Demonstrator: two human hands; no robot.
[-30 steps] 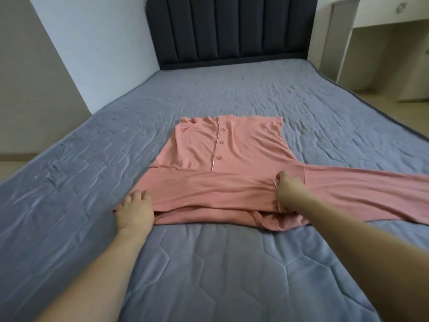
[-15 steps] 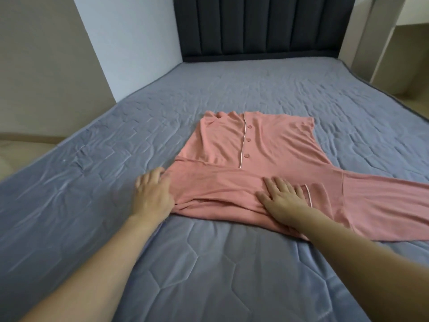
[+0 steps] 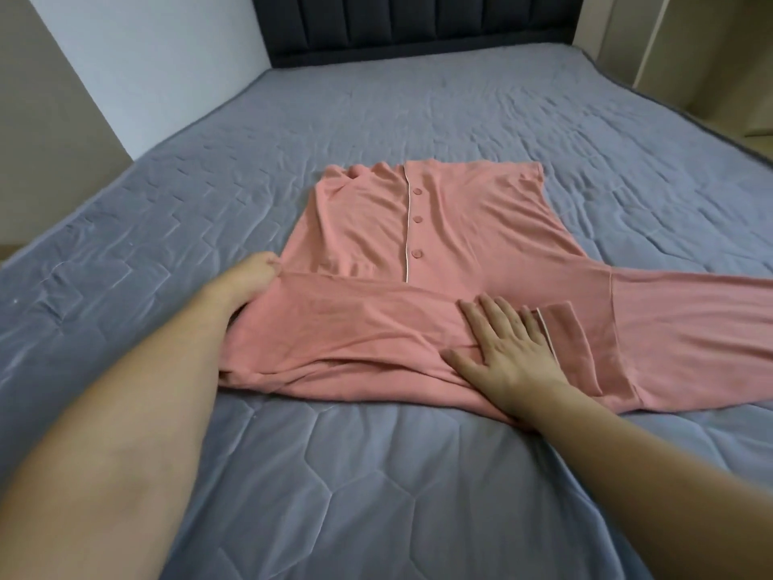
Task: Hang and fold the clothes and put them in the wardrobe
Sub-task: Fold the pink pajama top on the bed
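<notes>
A pink button-front pyjama shirt [image 3: 460, 228] lies flat on the grey quilted bed [image 3: 376, 475], with one sleeve folded across its near part and the other sleeve stretching off to the right. My right hand [image 3: 506, 349] presses flat, fingers straight, on the folded sleeve next to its white-piped cuff. At the shirt's left side, where the folded sleeve begins, my left hand [image 3: 247, 282] has its fingers curled on the fabric edge. Part of that hand is hidden under the cloth.
A dark padded headboard [image 3: 418, 23] stands at the far end of the bed. A white wall runs along the left side, and pale furniture [image 3: 690, 43] stands at the back right. Bare mattress surrounds the shirt.
My left hand has slid forward along the shirt's left edge and its fingers have curled onto the fabric. My right hand stays flat on the folded sleeve.
</notes>
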